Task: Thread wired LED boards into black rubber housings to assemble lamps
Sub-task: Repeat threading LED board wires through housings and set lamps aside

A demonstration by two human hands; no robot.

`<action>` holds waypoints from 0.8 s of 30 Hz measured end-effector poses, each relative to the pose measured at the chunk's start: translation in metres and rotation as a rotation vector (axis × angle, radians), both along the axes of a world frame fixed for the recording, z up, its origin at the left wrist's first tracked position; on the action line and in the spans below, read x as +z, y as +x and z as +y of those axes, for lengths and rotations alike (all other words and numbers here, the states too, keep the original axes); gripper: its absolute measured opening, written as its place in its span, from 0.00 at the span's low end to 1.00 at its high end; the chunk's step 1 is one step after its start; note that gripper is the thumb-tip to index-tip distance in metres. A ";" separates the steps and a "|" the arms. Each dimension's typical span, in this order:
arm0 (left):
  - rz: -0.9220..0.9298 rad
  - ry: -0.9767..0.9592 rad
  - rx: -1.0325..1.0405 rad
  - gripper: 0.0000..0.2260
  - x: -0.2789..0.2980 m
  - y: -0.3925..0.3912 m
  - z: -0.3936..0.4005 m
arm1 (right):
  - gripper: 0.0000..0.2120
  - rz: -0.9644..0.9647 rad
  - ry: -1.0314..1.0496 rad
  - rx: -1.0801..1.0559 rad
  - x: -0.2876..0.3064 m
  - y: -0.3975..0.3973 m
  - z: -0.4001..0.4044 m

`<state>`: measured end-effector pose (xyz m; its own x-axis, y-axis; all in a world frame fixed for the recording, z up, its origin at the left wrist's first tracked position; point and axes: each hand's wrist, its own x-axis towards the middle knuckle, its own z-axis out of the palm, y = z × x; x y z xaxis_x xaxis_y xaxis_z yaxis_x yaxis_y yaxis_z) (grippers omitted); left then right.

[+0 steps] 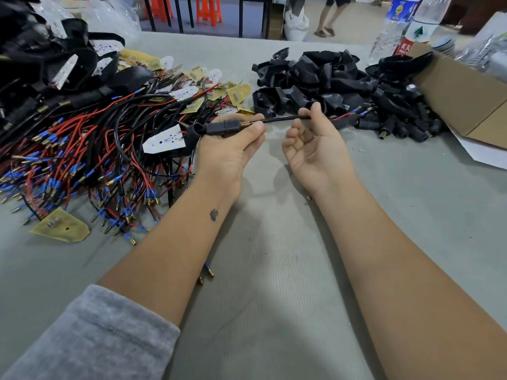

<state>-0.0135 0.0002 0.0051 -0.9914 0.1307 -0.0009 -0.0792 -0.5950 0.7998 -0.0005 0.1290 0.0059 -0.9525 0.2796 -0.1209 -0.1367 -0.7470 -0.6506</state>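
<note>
Head camera view shows both hands raised palm-up over the grey table (274, 270), near the middle of the frame. Left hand (230, 149) grips a black rubber housing (219, 127) between thumb and curled fingers; a small brass spring sticks out of its narrow end, and a white LED board with yellow dots (163, 139) lies just beside its wide end, to the left. Right hand (315, 149) is mostly open with relaxed fingers, but its thumb and forefinger pinch the black wire (277, 119) that runs from the spring. A heap of red and black wired boards (90, 149) fills the left of the frame, and a heap of empty black housings (329, 83) lies in the upper right beside a brown cardboard box (463, 94). Two clear plastic water bottles (411, 26) stand at the upper right; one label is blue, the other red with white Chinese characters, too small to read surely.
</note>
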 end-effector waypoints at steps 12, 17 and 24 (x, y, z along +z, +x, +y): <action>-0.084 0.065 0.048 0.09 0.000 -0.002 -0.001 | 0.17 -0.044 0.197 -0.338 -0.005 -0.003 0.003; -0.112 0.088 0.057 0.08 0.003 0.001 0.003 | 0.17 -0.085 0.262 -0.422 -0.004 -0.005 0.002; -0.018 0.117 0.001 0.05 0.006 -0.001 0.006 | 0.05 -0.171 0.494 -0.411 -0.005 -0.007 0.007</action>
